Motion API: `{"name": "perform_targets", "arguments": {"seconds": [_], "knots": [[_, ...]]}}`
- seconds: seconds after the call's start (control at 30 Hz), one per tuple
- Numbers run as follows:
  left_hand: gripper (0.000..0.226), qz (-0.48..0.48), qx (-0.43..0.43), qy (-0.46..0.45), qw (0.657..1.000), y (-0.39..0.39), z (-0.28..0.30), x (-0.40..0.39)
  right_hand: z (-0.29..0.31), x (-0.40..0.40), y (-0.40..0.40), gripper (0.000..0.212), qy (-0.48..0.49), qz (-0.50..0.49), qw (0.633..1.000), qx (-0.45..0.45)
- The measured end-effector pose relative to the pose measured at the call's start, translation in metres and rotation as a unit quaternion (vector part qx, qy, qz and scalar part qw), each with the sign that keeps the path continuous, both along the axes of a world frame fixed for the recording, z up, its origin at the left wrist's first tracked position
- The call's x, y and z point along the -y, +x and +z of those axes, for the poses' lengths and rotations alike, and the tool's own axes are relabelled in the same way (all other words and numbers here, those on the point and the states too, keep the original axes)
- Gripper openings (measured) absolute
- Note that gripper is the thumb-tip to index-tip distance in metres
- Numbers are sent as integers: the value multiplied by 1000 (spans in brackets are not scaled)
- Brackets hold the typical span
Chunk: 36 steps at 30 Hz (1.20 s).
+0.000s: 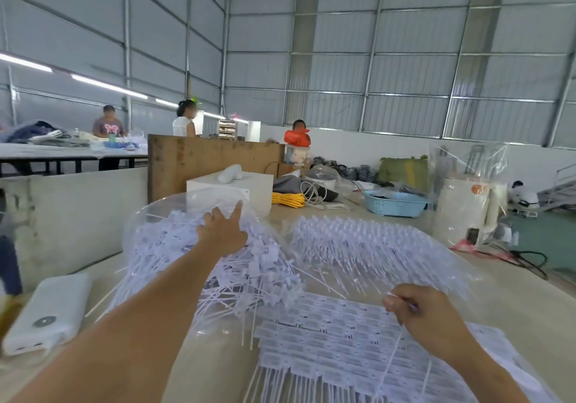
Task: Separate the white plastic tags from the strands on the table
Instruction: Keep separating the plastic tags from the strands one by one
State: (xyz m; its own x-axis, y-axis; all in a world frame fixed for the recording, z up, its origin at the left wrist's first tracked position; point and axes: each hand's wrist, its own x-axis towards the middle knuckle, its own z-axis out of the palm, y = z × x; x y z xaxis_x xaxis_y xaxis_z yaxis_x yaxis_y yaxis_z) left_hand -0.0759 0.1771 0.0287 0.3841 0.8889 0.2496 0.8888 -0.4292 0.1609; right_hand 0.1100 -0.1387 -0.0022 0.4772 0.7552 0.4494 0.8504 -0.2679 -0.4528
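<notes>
Head view. Left hand, centre frame: fingers spread flat on the loose heap of separated tags. Right hand, lower right: curled, apparently pinching one strand, though blur hid the contact. Joined sheet of white plastic tags lay on the desk directly beneath the right hand, the nearer one, strands running toward the bottom edge.
</notes>
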Motion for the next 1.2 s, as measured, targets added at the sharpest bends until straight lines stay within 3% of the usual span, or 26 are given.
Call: {"name": "perform_targets", "arguments": {"seconds": [0.13,0.27,0.37,0.4,0.47,0.53,0.6,0.63,0.7,0.77,0.8,0.93,1.03,1.1,1.2], "knots": [[74,30,70,-35,996,2,8,13,-1,-1,-2,35,5,5,1000,-1],[59,14,-57,-91,994,1,35,34,-2,-3,-1,32,20,10,1000,-16],[19,-53,-123,-37,990,0,56,66,0,-2,-2,33,27,32,998,-37],[15,-54,-126,8,991,3,60,79,1,-1,-3,33,33,39,998,-43],[21,-70,-89,108,988,13,59,115,3,0,-6,30,49,55,995,-61],[40,-187,41,95,977,28,45,153,6,0,-9,25,77,85,988,-105],[52,-329,182,-88,922,40,24,188,9,1,-14,17,110,104,980,-127],[55,-375,222,-216,874,46,13,202,10,1,-15,20,119,105,980,-123],[65,-411,266,-455,744,57,-9,218,9,2,-17,30,121,88,982,-119],[58,-401,336,-567,636,65,-28,221,7,2,-17,26,110,75,983,-128],[47,-391,372,-579,611,68,-34,221,7,3,-16,19,102,78,982,-141],[15,-314,472,-536,626,73,-47,221,6,8,-12,34,88,83,971,-206],[14,-277,509,-504,640,70,-49,218,3,8,-7,49,-21,63,975,-212],[15,-284,505,-482,657,68,-51,216,1,7,-10,43,-74,89,976,-187],[31,-311,485,-450,682,65,-54,213,1,3,-13,29,-70,119,979,-151]]}}
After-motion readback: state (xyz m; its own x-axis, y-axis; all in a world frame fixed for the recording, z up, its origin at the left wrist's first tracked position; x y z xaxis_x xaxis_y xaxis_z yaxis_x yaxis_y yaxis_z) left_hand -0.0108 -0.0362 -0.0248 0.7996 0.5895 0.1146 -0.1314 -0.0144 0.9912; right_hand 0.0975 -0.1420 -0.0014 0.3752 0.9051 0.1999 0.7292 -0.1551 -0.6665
